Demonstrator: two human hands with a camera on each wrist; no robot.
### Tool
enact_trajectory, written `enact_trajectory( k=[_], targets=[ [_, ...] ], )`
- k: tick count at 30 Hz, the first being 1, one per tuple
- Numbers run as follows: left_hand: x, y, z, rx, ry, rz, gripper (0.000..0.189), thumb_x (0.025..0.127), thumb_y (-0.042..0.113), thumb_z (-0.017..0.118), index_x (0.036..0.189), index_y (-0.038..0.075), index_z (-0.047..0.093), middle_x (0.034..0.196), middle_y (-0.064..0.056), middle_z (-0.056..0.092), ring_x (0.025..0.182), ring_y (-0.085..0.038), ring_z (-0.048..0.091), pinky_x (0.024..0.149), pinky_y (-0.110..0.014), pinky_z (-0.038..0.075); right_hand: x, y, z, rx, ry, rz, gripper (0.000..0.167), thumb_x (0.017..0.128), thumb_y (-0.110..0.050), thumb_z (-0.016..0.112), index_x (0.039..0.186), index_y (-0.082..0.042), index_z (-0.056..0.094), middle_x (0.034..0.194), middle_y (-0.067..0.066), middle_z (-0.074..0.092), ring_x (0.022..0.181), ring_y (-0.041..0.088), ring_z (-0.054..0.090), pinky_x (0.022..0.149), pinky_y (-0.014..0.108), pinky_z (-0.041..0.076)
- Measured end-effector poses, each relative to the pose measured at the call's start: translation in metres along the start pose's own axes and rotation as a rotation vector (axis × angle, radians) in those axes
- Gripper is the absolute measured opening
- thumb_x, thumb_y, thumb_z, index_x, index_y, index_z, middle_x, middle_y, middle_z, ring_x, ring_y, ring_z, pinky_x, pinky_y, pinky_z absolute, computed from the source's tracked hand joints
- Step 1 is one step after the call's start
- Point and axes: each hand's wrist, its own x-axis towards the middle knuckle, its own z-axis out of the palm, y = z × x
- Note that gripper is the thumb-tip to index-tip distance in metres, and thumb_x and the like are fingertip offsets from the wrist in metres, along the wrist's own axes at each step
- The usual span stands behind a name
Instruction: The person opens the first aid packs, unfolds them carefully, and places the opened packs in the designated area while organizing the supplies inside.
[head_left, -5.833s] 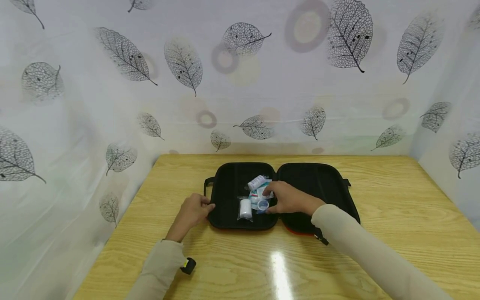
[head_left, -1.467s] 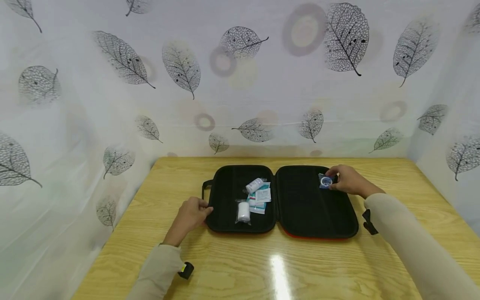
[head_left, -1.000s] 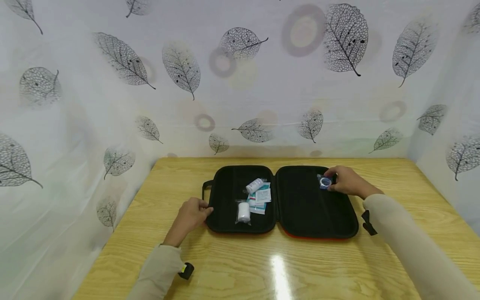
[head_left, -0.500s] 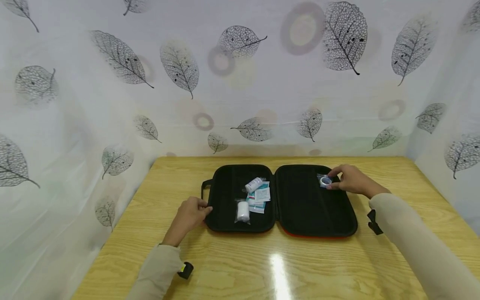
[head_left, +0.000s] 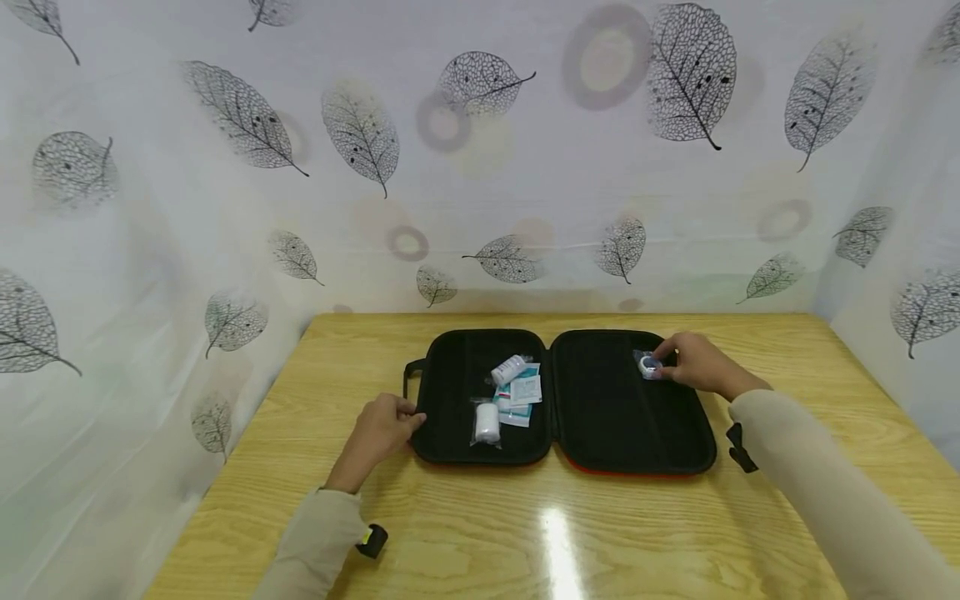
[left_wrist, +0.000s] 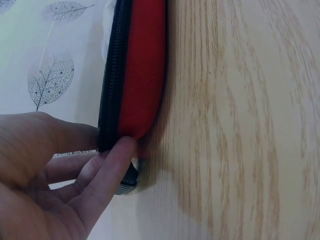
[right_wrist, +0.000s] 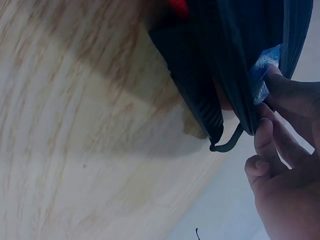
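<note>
A black zip case (head_left: 600,417) with red outer sides lies unfolded on the table. My left hand (head_left: 381,429) pinches the left half's outer edge; in the left wrist view the fingers grip the zipper rim beside the red side wall (left_wrist: 144,65). At the far right corner of the other half, my right hand (head_left: 697,365) holds a small roll of tape (head_left: 648,365) in a clear and blue wrapper (right_wrist: 261,90) between thumb and fingertips. Inside the left half are a wrapped white bandage roll (head_left: 487,423), another wrapped white roll (head_left: 510,370) and flat white-and-teal packets (head_left: 526,390).
A wood-grain table (head_left: 450,533) carries the case, whose handle loop (head_left: 412,371) sticks out on the left. Behind and to the sides hangs a pale leaf-print cloth (head_left: 540,200). A strap (right_wrist: 227,145) shows at the case's edge in the right wrist view.
Since the oldest frame, my right hand has carried the tape roll from the case's left half to the far right corner. Lately it has only tilted slightly there. The left hand stays put.
</note>
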Motion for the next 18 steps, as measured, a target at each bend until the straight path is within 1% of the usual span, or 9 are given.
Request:
enact_trajectory(
  k=[4,7,9,14,18],
  targets=[
    [0.000,0.000,0.000,0.004,0.003,-0.001,0.027,0.095,0.013,0.072,0.114,-0.006,0.074,0.095,-0.011,0.073,0.083,-0.019,0.067,0.072,-0.037,0.056,0.000,-0.003,0.003,0.000,0.004,0.006,0.029,0.086,-0.008,0.080,0.104,0.013,0.072,0.099,0.024,0.071,0.078,0.026,0.058,0.069,0.041,0.049],
    [0.000,0.000,0.000,0.005,0.002,-0.005,0.027,0.095,0.013,0.072,0.114,-0.006,0.073,0.096,-0.012,0.073,0.084,-0.021,0.068,0.072,-0.037,0.056,-0.001,-0.004,0.004,0.010,0.012,-0.001,0.028,0.086,-0.008,0.080,0.103,0.012,0.073,0.100,0.026,0.070,0.083,0.029,0.062,0.071,0.045,0.052],
    [-0.001,0.000,0.000,0.007,0.001,-0.008,0.027,0.095,0.013,0.072,0.114,-0.007,0.073,0.097,-0.012,0.073,0.086,-0.022,0.068,0.073,-0.038,0.056,-0.001,-0.005,0.006,0.017,0.022,-0.005,0.028,0.086,-0.008,0.080,0.103,0.012,0.073,0.099,0.026,0.070,0.084,0.031,0.063,0.071,0.047,0.053],
    [0.000,0.001,0.000,0.005,-0.002,-0.009,0.028,0.096,0.013,0.071,0.115,-0.008,0.072,0.099,-0.013,0.073,0.089,-0.023,0.069,0.075,-0.039,0.057,-0.001,-0.006,0.011,0.008,0.053,-0.009,0.025,0.086,-0.007,0.079,0.102,0.012,0.073,0.097,0.023,0.071,0.082,0.029,0.064,0.071,0.047,0.053],
    [0.000,0.001,-0.001,-0.001,-0.004,-0.016,0.028,0.096,0.012,0.070,0.116,-0.008,0.072,0.098,-0.013,0.073,0.088,-0.023,0.069,0.075,-0.039,0.057,0.000,-0.008,0.012,0.012,0.072,-0.011,0.026,0.086,-0.007,0.080,0.102,0.011,0.073,0.096,0.023,0.071,0.081,0.030,0.063,0.071,0.047,0.052]
  ],
)
